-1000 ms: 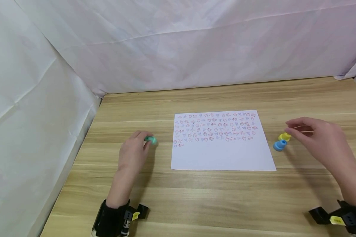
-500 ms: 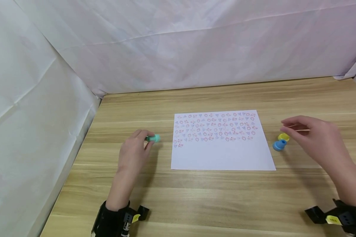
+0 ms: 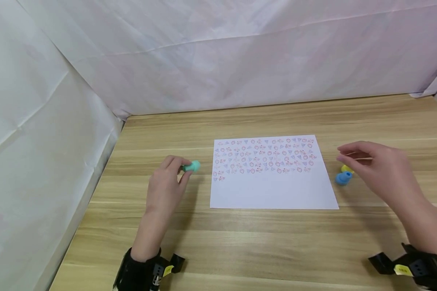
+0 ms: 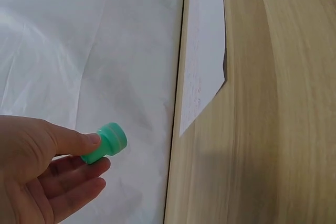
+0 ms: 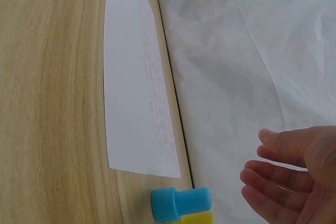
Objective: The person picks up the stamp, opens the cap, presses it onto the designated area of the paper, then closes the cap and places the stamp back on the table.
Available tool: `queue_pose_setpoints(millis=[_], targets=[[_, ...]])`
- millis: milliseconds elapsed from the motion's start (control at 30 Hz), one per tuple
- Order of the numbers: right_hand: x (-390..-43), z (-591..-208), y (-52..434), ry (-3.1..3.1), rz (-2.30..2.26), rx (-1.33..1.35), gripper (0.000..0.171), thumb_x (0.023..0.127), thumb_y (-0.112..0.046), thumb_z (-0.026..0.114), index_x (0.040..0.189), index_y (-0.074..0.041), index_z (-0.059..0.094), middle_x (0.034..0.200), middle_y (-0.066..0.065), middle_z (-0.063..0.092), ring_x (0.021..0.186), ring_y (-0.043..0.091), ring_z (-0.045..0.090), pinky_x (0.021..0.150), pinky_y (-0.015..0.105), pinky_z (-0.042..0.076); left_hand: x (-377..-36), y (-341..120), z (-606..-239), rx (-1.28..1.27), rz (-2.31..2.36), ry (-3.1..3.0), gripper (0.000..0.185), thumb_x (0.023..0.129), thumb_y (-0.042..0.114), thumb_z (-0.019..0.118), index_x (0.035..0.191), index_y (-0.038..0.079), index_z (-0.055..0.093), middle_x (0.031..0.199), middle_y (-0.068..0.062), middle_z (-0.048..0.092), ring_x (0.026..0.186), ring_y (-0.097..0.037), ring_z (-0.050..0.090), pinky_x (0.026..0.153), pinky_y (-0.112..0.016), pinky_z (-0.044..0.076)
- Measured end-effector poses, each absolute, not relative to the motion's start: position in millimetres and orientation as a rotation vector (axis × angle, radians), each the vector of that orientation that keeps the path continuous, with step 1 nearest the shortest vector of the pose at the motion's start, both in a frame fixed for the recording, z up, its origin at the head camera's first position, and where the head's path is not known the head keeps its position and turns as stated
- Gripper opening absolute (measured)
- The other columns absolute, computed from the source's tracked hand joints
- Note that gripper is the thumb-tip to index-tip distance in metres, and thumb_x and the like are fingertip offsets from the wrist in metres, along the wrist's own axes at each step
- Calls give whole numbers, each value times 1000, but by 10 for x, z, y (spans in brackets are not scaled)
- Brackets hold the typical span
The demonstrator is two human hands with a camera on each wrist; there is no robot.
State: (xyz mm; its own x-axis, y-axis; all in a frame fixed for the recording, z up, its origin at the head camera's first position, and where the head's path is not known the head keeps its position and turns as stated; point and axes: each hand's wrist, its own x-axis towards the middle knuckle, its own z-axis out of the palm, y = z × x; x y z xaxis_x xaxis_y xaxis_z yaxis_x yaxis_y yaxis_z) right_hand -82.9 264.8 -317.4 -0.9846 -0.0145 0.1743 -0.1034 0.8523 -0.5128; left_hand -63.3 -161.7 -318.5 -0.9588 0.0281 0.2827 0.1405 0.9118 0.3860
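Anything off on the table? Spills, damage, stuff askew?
One minor thing: the near left corner of the paper seems slightly lifted, since the left wrist view shows a dark shadow under its edge. No spill is visible; the blue stamp stands upright.

You are working in a makeshift filming booth: creased white sheeting (image 3: 240, 60) rises behind your wood-grain table (image 3: 269, 242) and along its left side, with more at the far right corner. The black camera bands (image 3: 136, 270) strapped to you belong with a recording set-up. The sheeting hides whatever room surrounds you, so whether lab, office or home is uncertain.
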Motion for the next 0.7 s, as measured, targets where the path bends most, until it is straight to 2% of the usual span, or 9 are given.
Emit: queue_pose_setpoints(millis=[700], targets=[[-824, -3151, 2500, -2822, 861, 160, 26, 91, -21, 75, 111, -5, 72, 103, 21, 75, 94, 45, 70, 63, -12, 32, -595, -1456, -3075, -190, -668, -2718, 18, 86, 10, 78, 101, 7, 68, 107, -5, 68, 92, -23, 70, 82, -32, 62]])
